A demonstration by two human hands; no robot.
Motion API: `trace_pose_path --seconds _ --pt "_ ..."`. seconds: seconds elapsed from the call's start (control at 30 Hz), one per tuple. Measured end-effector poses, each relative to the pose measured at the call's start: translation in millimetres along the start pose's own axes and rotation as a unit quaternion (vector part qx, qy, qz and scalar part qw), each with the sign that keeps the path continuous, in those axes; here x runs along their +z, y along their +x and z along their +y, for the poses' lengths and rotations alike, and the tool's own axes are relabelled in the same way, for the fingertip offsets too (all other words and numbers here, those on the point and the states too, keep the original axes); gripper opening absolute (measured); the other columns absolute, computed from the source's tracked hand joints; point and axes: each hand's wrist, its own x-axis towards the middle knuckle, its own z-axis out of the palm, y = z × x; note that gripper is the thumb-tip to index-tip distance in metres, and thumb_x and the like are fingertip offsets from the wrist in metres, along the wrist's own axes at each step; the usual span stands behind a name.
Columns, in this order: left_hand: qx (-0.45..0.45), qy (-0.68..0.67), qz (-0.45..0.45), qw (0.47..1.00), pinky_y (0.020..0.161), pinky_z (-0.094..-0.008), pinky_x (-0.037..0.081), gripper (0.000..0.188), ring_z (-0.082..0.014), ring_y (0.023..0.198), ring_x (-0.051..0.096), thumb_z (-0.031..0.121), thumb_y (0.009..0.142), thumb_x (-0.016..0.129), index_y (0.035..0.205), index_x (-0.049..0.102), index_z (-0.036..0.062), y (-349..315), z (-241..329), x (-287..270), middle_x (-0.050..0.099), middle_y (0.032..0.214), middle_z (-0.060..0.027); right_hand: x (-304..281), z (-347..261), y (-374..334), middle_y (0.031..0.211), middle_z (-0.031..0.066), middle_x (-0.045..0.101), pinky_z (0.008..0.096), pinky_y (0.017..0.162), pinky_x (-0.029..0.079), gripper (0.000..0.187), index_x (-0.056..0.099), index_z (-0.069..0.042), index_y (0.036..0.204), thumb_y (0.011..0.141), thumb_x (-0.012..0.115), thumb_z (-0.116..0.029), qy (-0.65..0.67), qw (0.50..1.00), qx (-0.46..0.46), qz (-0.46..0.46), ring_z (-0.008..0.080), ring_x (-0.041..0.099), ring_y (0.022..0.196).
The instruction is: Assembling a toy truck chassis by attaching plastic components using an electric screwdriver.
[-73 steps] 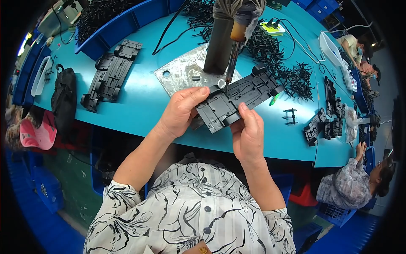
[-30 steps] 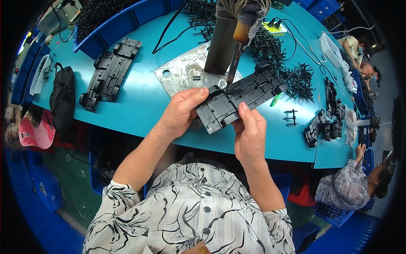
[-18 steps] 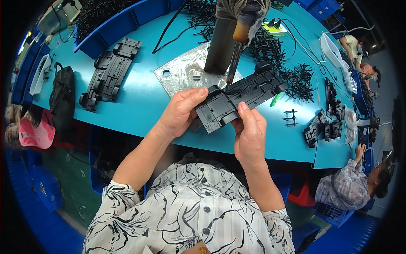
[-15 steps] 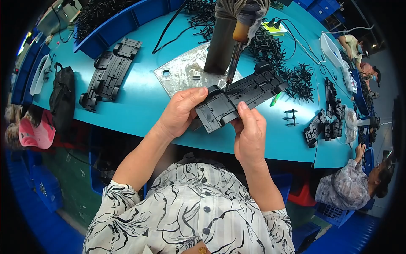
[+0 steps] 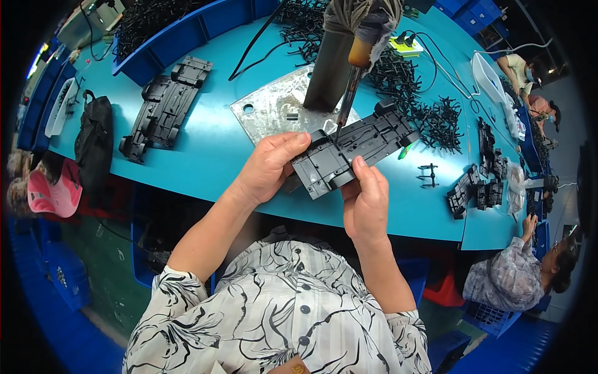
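Pinched in the left grip (image 5: 272, 165) and right grip (image 5: 366, 206) at 4 o'clock from the plate (image 5: 265, 118), the chassis (image 5: 367, 138) now sits slightly nearer 6 o'clock than a moment ago, perhaps easing off the iron (image 5: 349, 93).

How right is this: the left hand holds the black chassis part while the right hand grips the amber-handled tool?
Not quite: the head view shows the right hand holding the black chassis part, not the amber-handled tool. The left hand holds that part, as you said.
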Motion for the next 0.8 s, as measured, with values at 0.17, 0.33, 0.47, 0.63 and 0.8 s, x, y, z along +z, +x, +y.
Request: trace_pose_path --seconds 0.17,0.33,0.47,0.63,0.8 --pt "0.000 0.013 0.000 1.000 0.075 -0.0265 0.053 0.031 -0.0124 0.084 0.064 0.028 0.096 0.055 0.103 0.063 -0.0015 0 2 3 0.066 0.095 -0.0069 5 -4 -2 0.104 0.0119 0.064 0.0337 0.087 0.048 0.026 0.057 0.004 0.105 0.097 0.047 -0.019 -0.004 1.000 -0.017 0.000 0.0184 0.062 0.095" --pt "-0.005 0.006 -0.002 1.000 0.077 -0.0269 0.053 0.032 -0.0125 0.085 0.064 0.029 0.096 0.055 0.104 0.063 -0.0005 0 4 3 0.066 0.096 -0.0065 7 -6 -2 0.103 0.0111 0.064 0.0327 0.086 0.047 0.026 0.058 0.003 0.103 0.097 0.048 -0.020 -0.018 1.000 -0.020 -0.004 0.0177 0.062 0.093" --pt "-0.001 -0.006 -0.007 1.000 0.078 -0.0271 0.053 0.032 -0.0127 0.085 0.064 0.030 0.096 0.055 0.104 0.063 -0.0006 -3 6 -1 0.066 0.096 -0.0067 9 -5 -2 0.101 0.0110 0.064 0.0317 0.084 0.047 0.026 0.058 0.003 0.101 0.097 0.049 -0.021 -0.027 0.999 -0.009 -0.017 0.0172 0.062 0.091" --pt "-0.007 0.000 0.003 1.000 0.077 -0.0276 0.053 0.032 -0.0131 0.085 0.064 0.028 0.096 0.056 0.105 0.062 -0.0013 1 2 1 0.066 0.096 -0.0070 4 -8 -1 0.099 0.0106 0.064 0.0315 0.082 0.048 0.027 0.058 0.003 0.099 0.097 0.048 -0.022 -0.026 1.000 -0.007 -0.003 0.0173 0.062 0.088" --pt "0.001 -0.011 -0.002 1.000 0.077 -0.0280 0.053 0.030 -0.0137 0.085 0.064 0.026 0.095 0.057 0.105 0.062 -0.0019 0 2 -5 0.066 0.095 -0.0075 0 -6 -2 0.101 0.0113 0.064 0.0336 0.081 0.050 0.024 0.058 0.003 0.101 0.098 0.050 -0.020 -0.006 0.999 0.021 -0.025 0.0181 0.063 0.089"
